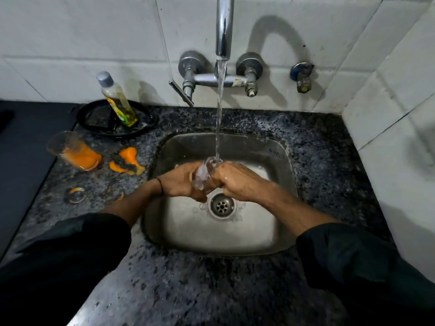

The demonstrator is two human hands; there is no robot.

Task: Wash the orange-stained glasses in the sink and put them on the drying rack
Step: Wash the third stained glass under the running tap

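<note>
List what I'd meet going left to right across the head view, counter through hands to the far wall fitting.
stained glass → soap bottle → left hand → held glass → right hand → blue valve

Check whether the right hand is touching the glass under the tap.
Touching. The head view shows the right hand curled round the glass with no gap; the left hand grips its other side.

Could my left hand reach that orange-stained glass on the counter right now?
Probably, once freed: the left hand grips the wet glass under the tap; nothing stands between it and the stained glass.
</note>
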